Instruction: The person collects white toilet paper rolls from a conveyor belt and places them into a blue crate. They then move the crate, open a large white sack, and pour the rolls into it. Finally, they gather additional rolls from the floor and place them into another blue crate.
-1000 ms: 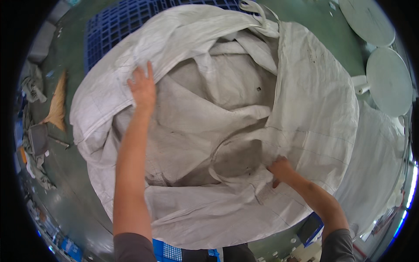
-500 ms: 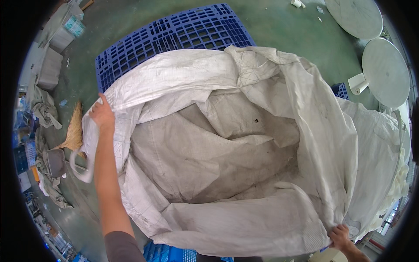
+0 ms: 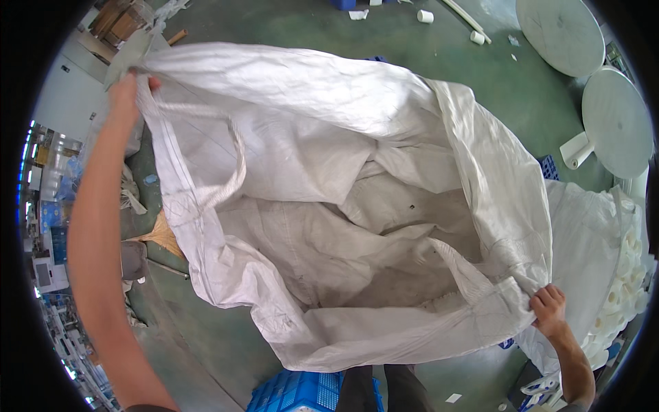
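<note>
A large white woven bulk bag spreads wide in front of me, its mouth facing up and its creased, dirt-marked inside showing. My left hand grips the rim at the far left corner, held high. At the near right corner my right hand is closed round the bunched rim. A white webbing loop hangs inside the left edge. Another strap curves inside the right edge. The bag hides most of what lies beneath it.
A second white bag full of white rolls stands at the right. Two round pale discs are farther back. A blue crate sits by my legs. A straw broom and grey dustpan are at the left.
My left hand has pulled its corner up and to the far left, and my right hand has risen slightly. The rim is stretched higher, now covering the blue pallet almost wholly.
</note>
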`<action>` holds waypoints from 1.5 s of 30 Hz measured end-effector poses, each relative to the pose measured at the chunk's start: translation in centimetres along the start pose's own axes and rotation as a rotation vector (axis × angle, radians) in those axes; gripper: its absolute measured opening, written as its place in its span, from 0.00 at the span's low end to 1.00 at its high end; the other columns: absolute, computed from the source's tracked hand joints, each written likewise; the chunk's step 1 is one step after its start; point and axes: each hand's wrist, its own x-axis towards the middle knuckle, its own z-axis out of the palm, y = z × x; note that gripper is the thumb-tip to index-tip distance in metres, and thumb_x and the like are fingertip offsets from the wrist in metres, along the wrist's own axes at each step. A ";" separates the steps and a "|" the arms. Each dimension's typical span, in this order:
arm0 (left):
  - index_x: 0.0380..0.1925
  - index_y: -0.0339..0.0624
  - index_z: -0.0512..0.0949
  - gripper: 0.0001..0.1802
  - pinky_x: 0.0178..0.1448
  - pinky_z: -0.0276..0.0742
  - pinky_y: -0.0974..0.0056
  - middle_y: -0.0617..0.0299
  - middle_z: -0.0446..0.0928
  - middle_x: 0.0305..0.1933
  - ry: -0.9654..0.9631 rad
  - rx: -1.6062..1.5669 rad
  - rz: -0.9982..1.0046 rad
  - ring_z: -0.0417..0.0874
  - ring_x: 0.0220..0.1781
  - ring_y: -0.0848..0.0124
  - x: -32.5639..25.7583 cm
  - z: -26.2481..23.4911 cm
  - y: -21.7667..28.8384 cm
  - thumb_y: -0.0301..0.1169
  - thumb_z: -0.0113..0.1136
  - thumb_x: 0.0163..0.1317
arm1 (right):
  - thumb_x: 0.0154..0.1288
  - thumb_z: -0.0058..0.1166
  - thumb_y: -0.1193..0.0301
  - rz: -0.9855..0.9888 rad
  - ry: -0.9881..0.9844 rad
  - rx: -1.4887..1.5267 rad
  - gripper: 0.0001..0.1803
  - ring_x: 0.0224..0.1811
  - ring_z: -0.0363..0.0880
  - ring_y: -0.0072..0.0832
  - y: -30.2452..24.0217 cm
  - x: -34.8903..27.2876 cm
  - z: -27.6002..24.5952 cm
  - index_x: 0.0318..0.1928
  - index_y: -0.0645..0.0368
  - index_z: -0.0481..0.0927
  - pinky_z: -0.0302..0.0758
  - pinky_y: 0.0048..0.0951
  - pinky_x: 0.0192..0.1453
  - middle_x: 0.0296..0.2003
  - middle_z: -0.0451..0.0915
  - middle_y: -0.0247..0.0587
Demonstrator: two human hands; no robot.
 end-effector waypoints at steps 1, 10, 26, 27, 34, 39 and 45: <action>0.41 0.29 0.77 0.20 0.38 0.81 0.61 0.50 0.83 0.32 0.037 -0.055 0.026 0.84 0.32 0.61 0.3 -2.1 3.4 0.37 0.43 0.71 | 0.35 0.58 0.65 0.023 0.039 -0.048 0.14 0.31 0.73 0.38 1.0 -1.5 -1.9 0.25 0.56 0.72 0.70 0.38 0.34 0.28 0.73 0.38; 0.64 0.36 0.65 0.34 0.69 0.61 0.60 0.55 0.67 0.68 0.046 -0.239 -0.049 0.69 0.66 0.60 -5.6 -0.2 4.8 0.47 0.58 0.65 | 0.58 0.53 0.75 0.474 0.023 -0.169 0.09 0.49 0.75 0.44 13.8 -18.8 6.2 0.40 0.63 0.78 0.73 0.42 0.54 0.44 0.78 0.44; 0.67 0.54 0.66 0.34 0.70 0.50 0.29 0.48 0.61 0.71 -1.207 0.802 -0.815 0.62 0.72 0.48 -87.4 12.5 -28.1 0.56 0.50 0.64 | 0.47 0.70 0.53 0.019 -0.962 -0.462 0.49 0.72 0.59 0.42 9.8 -7.8 24.6 0.68 0.57 0.63 0.64 0.54 0.66 0.69 0.63 0.46; 0.66 0.53 0.67 0.34 0.69 0.54 0.32 0.47 0.64 0.69 -1.069 0.724 -0.885 0.65 0.70 0.48 -92.5 12.9 -28.2 0.55 0.50 0.64 | 0.50 0.67 0.54 -0.009 -1.316 -0.573 0.39 0.67 0.67 0.44 8.3 -5.5 25.1 0.63 0.48 0.72 0.68 0.53 0.62 0.64 0.71 0.41; 0.47 0.46 0.80 0.22 0.54 0.77 0.54 0.50 0.83 0.43 0.453 0.028 -1.273 0.83 0.48 0.52 -119.7 14.4 -13.2 0.48 0.53 0.63 | 0.54 0.60 0.49 -0.745 -1.086 -0.137 0.33 0.52 0.80 0.47 -8.2 -7.7 21.3 0.51 0.65 0.81 0.76 0.41 0.54 0.52 0.80 0.55; 0.46 0.44 0.81 0.23 0.53 0.78 0.56 0.56 0.85 0.37 1.277 -0.474 -1.482 0.86 0.44 0.61 -138.9 24.3 -6.9 0.46 0.52 0.59 | 0.56 0.57 0.55 -0.869 -1.253 -0.058 0.23 0.38 0.84 0.38 -22.4 -10.9 17.9 0.42 0.62 0.83 0.79 0.38 0.40 0.40 0.83 0.51; 0.36 0.40 0.84 0.20 0.50 0.80 0.59 0.55 0.85 0.35 1.826 -0.918 -1.779 0.87 0.42 0.62 -155.6 48.4 -2.4 0.43 0.52 0.55 | 0.53 0.60 0.60 -2.761 -0.708 -0.662 0.15 0.22 0.80 0.37 -37.5 -5.8 27.9 0.28 0.62 0.78 0.75 0.40 0.28 0.19 0.77 0.44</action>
